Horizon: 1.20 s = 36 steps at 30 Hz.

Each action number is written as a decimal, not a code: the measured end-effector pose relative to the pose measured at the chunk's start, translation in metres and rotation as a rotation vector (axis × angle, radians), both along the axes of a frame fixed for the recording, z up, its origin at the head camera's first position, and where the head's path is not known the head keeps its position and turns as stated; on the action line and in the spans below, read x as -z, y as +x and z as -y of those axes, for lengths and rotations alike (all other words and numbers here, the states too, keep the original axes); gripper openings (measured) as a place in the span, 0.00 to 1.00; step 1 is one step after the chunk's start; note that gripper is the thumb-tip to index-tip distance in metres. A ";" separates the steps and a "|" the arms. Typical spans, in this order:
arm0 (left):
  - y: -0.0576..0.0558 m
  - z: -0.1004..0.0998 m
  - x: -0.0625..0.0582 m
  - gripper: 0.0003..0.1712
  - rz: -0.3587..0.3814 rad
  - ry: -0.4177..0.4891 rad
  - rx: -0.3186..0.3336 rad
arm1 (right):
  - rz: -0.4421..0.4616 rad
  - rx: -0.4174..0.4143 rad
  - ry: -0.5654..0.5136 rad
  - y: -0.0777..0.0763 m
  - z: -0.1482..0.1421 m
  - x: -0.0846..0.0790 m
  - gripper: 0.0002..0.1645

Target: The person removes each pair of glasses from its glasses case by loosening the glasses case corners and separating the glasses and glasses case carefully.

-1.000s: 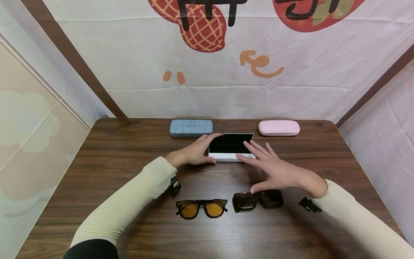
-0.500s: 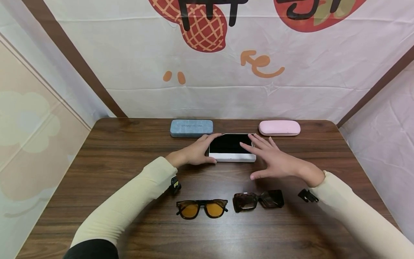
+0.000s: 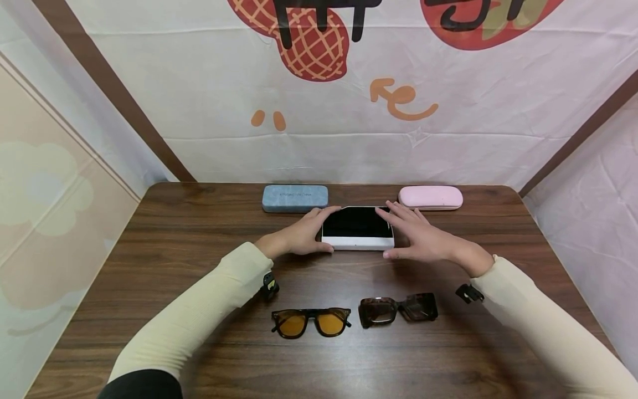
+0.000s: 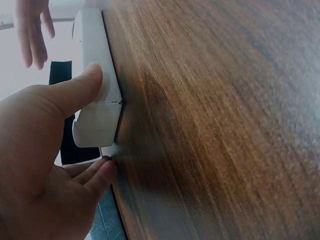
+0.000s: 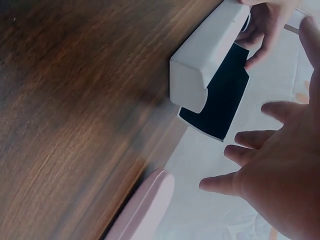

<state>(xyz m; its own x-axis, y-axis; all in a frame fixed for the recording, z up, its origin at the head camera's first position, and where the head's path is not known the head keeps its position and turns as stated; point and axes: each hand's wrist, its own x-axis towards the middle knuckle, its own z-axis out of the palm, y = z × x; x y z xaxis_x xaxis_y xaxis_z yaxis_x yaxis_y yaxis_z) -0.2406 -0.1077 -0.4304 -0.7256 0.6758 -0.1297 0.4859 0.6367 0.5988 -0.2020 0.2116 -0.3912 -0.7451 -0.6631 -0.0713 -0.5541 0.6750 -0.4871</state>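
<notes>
A white glasses case (image 3: 357, 243) with a black lining stands opened on the table. My left hand (image 3: 301, 231) holds its left end: in the left wrist view the thumb (image 4: 86, 90) presses the white front wall and the fingers curl behind. At the right end hovers my right hand (image 3: 417, 234), fingers spread; the right wrist view shows a gap between these fingers (image 5: 250, 145) and the case. Nearer the front edge lie sunglasses with amber lenses (image 3: 330, 322) and, to their right, tortoiseshell sunglasses (image 3: 420, 306).
A blue glasses case (image 3: 295, 198) sits at the table's back edge, behind my left hand. A pink glasses case (image 3: 431, 197) is at the back right, close behind my right hand. Printed white cloth (image 3: 329, 149) hangs behind the brown wooden table (image 3: 199, 221).
My right hand has moved up and away from over the tortoiseshell sunglasses to the white case's right end. The left hand keeps its place on the case.
</notes>
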 end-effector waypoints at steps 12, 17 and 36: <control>0.000 0.000 0.002 0.56 0.006 -0.009 -0.013 | 0.060 0.068 -0.052 -0.013 -0.001 0.009 0.50; 0.000 -0.001 0.002 0.56 0.004 -0.010 -0.013 | 0.100 0.087 -0.058 -0.017 0.001 0.011 0.50; 0.001 -0.001 0.001 0.59 -0.015 -0.004 -0.031 | 0.020 0.130 -0.092 -0.028 0.005 0.017 0.39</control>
